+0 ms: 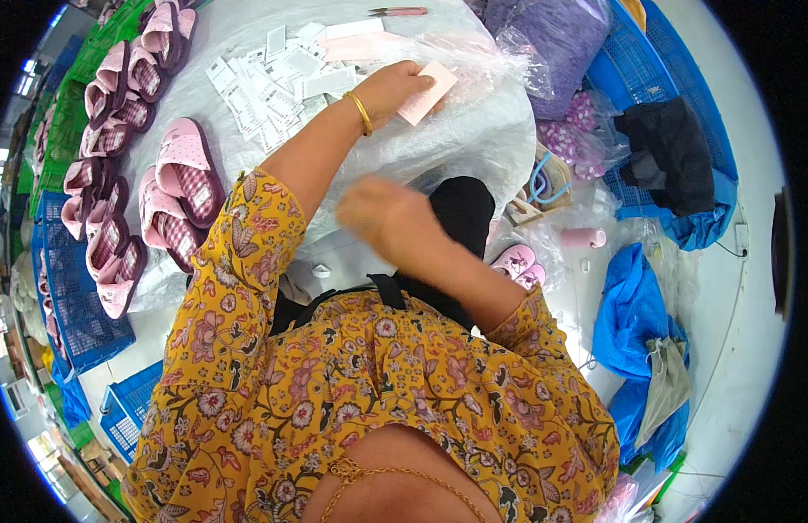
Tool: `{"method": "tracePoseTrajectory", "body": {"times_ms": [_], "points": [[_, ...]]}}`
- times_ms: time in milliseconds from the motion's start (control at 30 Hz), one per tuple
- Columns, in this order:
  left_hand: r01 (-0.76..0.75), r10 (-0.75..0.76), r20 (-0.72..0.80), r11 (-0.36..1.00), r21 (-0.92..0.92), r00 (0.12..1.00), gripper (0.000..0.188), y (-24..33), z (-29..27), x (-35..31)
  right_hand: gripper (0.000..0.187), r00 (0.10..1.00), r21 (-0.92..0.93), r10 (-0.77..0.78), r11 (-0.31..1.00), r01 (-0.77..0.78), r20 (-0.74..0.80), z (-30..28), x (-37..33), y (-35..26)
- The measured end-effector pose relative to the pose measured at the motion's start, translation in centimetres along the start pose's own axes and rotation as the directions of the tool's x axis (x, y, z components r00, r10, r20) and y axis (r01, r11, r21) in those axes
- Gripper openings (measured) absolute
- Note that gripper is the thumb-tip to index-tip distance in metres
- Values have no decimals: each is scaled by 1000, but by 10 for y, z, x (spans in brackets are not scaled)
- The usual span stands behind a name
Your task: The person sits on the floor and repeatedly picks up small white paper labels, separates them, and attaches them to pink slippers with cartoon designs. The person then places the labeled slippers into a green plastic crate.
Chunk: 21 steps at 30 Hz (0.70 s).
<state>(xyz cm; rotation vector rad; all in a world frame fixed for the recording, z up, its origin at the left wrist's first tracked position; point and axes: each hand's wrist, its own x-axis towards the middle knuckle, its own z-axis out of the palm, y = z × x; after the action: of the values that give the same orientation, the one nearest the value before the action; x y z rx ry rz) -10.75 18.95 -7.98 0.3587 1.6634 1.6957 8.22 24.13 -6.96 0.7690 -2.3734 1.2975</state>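
My left hand [392, 92], with a gold bracelet at the wrist, is closed on a small pale pink card [428, 92] above the plastic-covered table [421, 157]. My right hand [382, 218] hovers closer to my body, in front of the table's near edge. Motion smears its fingers, so I cannot make out whether they hold anything. Left of the card lies a loose heap of white printed slips [269, 96]. Larger pink sheets [356, 44] rest behind the slips. At the table's left stands a pair of pink slippers [184, 170] with checked insoles.
More pink slippers [116, 253] line the far left edge beside blue crates [73, 296]. A pink pen-like tool [398, 11] lies at the back. To the right are a purple bagged bundle [552, 52], black cloth [670, 152] on a blue basket, and a blue bag [635, 314].
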Motion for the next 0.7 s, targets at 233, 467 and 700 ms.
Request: {"method": "tracePoseTrajectory", "body": {"times_ms": [233,467,700], "points": [[-132,138,25,979,-158,990,28,4,-7,-10,8,909,395,416,841,-370,-35,-37,-8,-22],[-231,198,-119,824,-517,973,30,5,-28,-113,15,713,703,683,585,-405,-159,-65,-25,5],[-123,192,122,894,-431,974,17,-25,17,-160,13,731,625,675,615,-481,-101,-48,-24,-4]]}}
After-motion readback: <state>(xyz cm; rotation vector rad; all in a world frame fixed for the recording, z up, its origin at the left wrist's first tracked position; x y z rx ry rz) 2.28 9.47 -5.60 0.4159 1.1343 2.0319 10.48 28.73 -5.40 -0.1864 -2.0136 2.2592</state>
